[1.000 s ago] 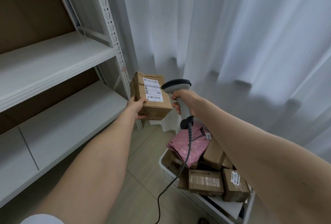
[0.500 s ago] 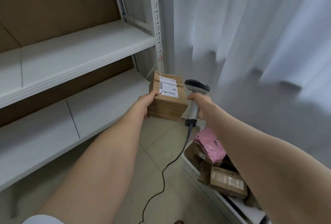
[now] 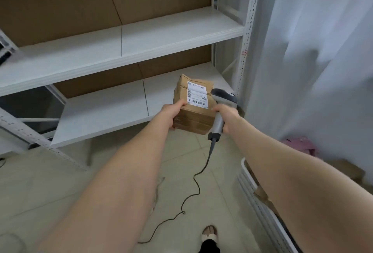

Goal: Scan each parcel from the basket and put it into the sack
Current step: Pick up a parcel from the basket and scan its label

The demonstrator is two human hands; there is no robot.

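The floor [image 3: 60, 192] is of pale beige tiles. On it stands a white metal shelving unit [image 3: 245, 50], with its perforated posts reaching down to the tiles. Its upper shelf [image 3: 141, 38] and lower shelf [image 3: 105, 111] are white boards, each with a seam across. A thin black cable [image 3: 193, 188] lies on the floor in loose curves. A white basket [image 3: 254, 198] stands on the floor at the right. A foot [image 3: 210, 232] in a slipper rests near the cable.
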